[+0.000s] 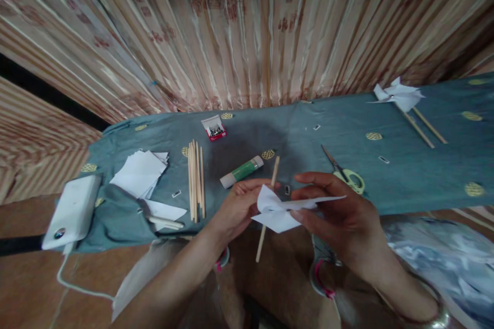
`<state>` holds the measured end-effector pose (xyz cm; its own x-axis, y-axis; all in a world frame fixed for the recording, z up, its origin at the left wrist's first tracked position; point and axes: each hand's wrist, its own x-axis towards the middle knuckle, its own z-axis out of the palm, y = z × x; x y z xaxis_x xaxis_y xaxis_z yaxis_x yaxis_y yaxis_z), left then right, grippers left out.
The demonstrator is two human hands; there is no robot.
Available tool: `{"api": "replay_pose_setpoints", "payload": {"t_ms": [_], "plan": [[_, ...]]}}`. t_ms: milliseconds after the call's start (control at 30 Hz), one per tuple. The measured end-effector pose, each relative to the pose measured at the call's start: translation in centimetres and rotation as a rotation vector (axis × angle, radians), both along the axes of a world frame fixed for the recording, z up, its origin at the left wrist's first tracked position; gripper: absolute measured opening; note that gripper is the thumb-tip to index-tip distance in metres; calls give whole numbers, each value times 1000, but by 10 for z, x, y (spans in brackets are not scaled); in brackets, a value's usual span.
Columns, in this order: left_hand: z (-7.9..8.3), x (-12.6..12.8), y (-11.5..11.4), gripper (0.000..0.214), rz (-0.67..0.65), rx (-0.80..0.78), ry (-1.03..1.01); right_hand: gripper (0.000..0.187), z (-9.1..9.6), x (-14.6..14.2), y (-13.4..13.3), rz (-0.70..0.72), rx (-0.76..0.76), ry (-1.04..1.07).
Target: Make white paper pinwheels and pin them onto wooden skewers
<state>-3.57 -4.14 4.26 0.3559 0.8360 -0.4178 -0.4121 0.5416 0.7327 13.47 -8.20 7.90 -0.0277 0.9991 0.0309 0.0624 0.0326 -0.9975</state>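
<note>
A white paper pinwheel [280, 218] is held up in front of me at the table's near edge, with a thin wooden stick [261, 244] running behind it at a slant. My left hand [237, 208] closes round the stick and the pinwheel's left side; its fingertips are partly hidden by the paper. On the other side my right hand [339, 221] has its thumb against the paper near the centre, with the fingers curved above and behind a blade. Just beyond the hands lie a green and white glue stick [243, 171] and scissors [347, 177] with yellow-green handles.
Several wooden sticks [196, 180] lie left of the glue stick, beside stacked white paper pieces [139, 172]. A small open red box [216, 132] holds metal pins. Finished-looking pinwheels [405, 97] rest at the far right. A white device [73, 211] with a cable sits at the left edge.
</note>
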Motion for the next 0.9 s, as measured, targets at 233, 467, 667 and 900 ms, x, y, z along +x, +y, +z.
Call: {"api": "replay_pose_setpoints", "payload": {"t_ms": [233, 467, 667, 900], "plan": [[-1, 21, -11, 29, -128, -124, -66, 37, -2, 13, -11, -6, 212, -251], [-3, 23, -13, 34, -79, -159, -92, 40, -3, 28, -12, -82, 286, -390], [1, 26, -15, 30, -100, -162, -41, 43, 5, 30, -10, -76, 361, -450], [6, 28, -14, 28, -108, -141, 24, 43, 7, 28, -7, -56, 419, -483]]}}
